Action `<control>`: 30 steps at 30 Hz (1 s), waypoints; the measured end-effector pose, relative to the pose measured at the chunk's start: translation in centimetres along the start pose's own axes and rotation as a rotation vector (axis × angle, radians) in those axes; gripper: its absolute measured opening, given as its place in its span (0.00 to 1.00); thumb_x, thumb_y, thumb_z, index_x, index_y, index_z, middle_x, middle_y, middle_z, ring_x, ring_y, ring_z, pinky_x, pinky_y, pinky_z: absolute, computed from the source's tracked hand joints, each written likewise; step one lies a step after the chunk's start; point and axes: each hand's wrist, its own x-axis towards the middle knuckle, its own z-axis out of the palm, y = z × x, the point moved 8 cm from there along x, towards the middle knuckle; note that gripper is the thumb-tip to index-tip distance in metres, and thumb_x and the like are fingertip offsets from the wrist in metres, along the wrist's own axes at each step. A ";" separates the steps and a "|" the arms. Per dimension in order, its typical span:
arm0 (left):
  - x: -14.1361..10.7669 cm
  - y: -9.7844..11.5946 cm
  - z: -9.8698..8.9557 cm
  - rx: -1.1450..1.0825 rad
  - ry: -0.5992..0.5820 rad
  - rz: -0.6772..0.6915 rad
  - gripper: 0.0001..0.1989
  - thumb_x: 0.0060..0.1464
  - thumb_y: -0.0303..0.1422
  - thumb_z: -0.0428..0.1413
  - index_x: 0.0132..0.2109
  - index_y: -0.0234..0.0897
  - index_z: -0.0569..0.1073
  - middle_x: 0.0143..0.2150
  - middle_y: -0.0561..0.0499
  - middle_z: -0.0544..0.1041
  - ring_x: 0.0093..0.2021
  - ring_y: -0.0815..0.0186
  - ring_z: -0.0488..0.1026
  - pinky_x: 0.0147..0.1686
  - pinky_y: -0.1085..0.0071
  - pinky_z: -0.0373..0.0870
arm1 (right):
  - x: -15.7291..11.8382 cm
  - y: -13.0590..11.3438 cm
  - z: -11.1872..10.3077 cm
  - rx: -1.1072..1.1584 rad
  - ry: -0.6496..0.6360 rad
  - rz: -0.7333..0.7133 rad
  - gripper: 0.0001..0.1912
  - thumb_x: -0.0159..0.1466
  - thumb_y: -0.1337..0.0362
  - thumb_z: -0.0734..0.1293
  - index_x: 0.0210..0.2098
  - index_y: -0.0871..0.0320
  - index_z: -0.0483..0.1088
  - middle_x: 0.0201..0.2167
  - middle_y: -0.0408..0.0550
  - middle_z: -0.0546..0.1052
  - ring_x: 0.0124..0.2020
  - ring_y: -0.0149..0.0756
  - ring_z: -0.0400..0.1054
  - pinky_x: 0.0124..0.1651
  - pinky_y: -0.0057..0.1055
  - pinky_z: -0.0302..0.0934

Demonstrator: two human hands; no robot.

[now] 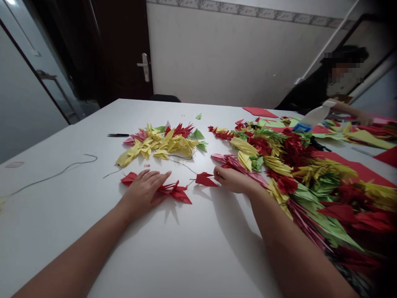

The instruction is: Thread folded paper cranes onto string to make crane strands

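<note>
My left hand [144, 190] lies on a strand of red folded paper pieces [180, 193], its fingers spread over them. To the right, my right hand [228, 179] is pinched at the end of a single red folded piece [205, 179]; what sits between its fingertips is too small to make out. A thin dark cord runs between the red pieces. Beyond my hands lies a heap of yellow folded pieces [155, 142] with some red, pink and green ones.
Colourful paper strands [279, 161] cover the right side. Scissors or a dark-handled blade [118, 135] lie at the left of the heap, and a loose cord [62, 172] nearer. A plastic bottle [314, 117] lies tilted at the back right, near a seated person [310, 91].
</note>
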 end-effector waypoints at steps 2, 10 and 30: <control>0.1 0.3 0.5 -0.011 -0.030 0.030 0.16 0.57 0.36 0.47 0.52 0.39 0.68 0.46 0.48 0.74 0.49 0.62 0.68 0.55 0.60 0.53 | 0.0 -0.2 0.0 -0.003 0.003 -0.006 0.07 0.60 0.71 0.56 0.26 0.60 0.55 0.25 0.43 0.64 0.24 0.26 0.50 0.25 0.24 0.43; -0.1 -0.8 0.8 -0.041 -0.038 0.028 0.18 0.59 0.25 0.39 0.49 0.37 0.70 0.43 0.47 0.76 0.43 0.64 0.71 0.48 0.60 0.61 | 0.2 0.2 -0.2 0.004 0.058 -0.041 0.05 0.63 0.68 0.55 0.30 0.60 0.57 0.26 0.44 0.66 0.24 0.26 0.54 0.26 0.23 0.46; 0.0 -0.1 1.9 0.073 -0.079 0.075 0.18 0.61 0.28 0.39 0.52 0.35 0.67 0.49 0.45 0.73 0.49 0.63 0.69 0.50 0.61 0.60 | -2.8 -13.1 1.2 0.010 0.590 -0.644 0.10 0.63 0.69 0.59 0.42 0.60 0.69 0.41 0.49 0.71 0.38 0.34 0.66 0.38 0.28 0.60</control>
